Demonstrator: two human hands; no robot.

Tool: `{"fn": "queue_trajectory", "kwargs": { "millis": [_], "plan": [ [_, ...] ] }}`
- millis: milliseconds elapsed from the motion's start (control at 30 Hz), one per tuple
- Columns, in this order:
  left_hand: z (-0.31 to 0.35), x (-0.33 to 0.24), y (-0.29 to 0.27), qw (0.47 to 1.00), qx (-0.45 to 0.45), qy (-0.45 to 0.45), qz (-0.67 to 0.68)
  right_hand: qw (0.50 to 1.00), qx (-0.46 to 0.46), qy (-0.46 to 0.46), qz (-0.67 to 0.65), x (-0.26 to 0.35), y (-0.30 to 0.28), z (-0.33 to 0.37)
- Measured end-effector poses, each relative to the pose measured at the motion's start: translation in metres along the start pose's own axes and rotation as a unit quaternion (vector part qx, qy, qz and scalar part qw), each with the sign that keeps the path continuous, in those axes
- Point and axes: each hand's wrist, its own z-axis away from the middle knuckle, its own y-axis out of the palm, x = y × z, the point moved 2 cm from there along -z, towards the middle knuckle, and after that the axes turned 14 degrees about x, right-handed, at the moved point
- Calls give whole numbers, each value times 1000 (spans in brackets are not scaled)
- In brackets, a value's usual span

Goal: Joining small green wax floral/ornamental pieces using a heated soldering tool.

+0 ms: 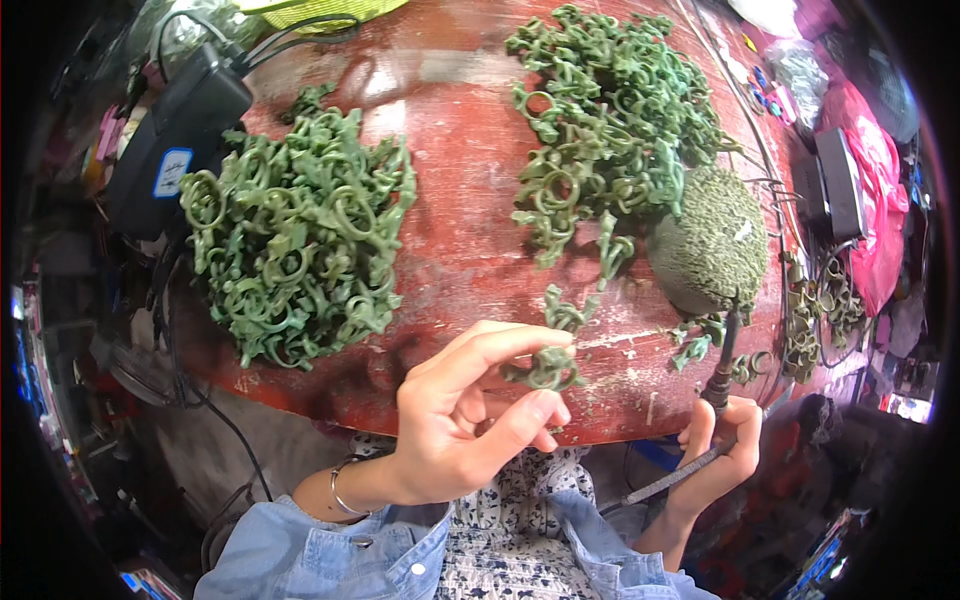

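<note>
Ring [547,371] is resting in our left grip [450,428], which is pinching it between thumb and forefinger above the near edge of the bench [460,240]; our right grip [715,485] is clasping a tool [721,386], its tip showing beside a green lump [708,240]. We are judging the ring light, stiff, slightly slippery and likely breakable at its thin loops, so we are favouring a gentle hold on thicker, knobbly parts.

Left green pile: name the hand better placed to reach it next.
Probably the left hand: it's nearer the pile, though holding a green piece; the right hand grips a dark tool farther right.
</note>
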Motion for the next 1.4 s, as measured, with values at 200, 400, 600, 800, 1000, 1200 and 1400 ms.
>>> {"fn": "queue_trajectory", "kwargs": {
  "millis": [200, 400, 600, 800, 1000, 1200, 1400],
  "plan": [
    [1, 0, -1, 999, -14, -25, -15, 996, 29, 16, 85, -7, 4, -4],
    [1, 4, 0, 1000, 1, 6, -30, 993, 56, 6, 99, -5, 1, -5],
    [0, 5, 4, 997, -7, 22, -79, 996, 21, -36, 75, -7, 2, -6],
    [-1, 5, 4, 992, -28, 38, -116, 996, 39, 1, 74, -6, 2, -6],
    [1, 4, 3, 992, -36, 39, -118, 997, 29, 21, 61, -6, 5, -7],
    [0, 7, 0, 993, -5, 52, -104, 997, 6, 12, -71, -6, 8, -2],
    [1, 6, -4, 995, -14, 54, -85, 967, 183, -122, -125, 5, 17, 21]
  ]
}}
